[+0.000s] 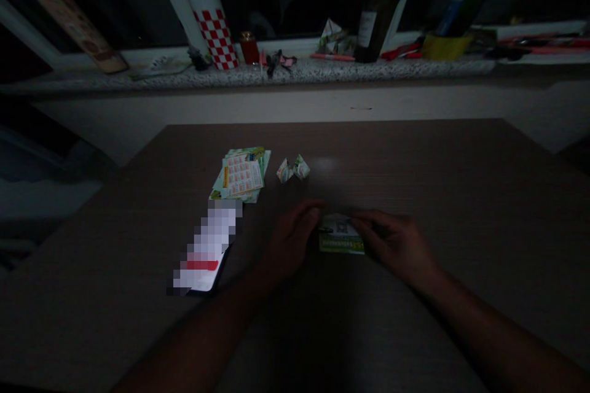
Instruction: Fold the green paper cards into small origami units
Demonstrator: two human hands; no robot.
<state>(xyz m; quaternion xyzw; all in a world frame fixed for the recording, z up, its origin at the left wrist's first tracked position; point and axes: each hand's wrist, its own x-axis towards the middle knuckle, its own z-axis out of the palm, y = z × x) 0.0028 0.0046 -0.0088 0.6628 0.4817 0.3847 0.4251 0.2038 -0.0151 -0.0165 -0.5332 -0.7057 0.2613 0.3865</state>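
A small printed paper slip (342, 244), green along its near edge with a dark square code on its pale part, lies between my hands just over the table. My left hand (292, 236) is closed at its upper left corner, thumb and forefinger together. At the upper right corner, my right hand (399, 245) pinches the paper between thumb and fingers. Dim light hides how the fingertips sit on the paper. Beyond my left hand stand two small folded paper pieces, a left one (284, 171) and a right one (302, 167), close together.
A loose stack of printed slips (242, 175) lies left on the brown table (461, 184). Nearer me is a lit phone (209, 245), its screen blurred out. The stone windowsill (313, 77) holds a checkered bottle (216, 34), a dark bottle (375, 24) and a yellow pot (445, 46).
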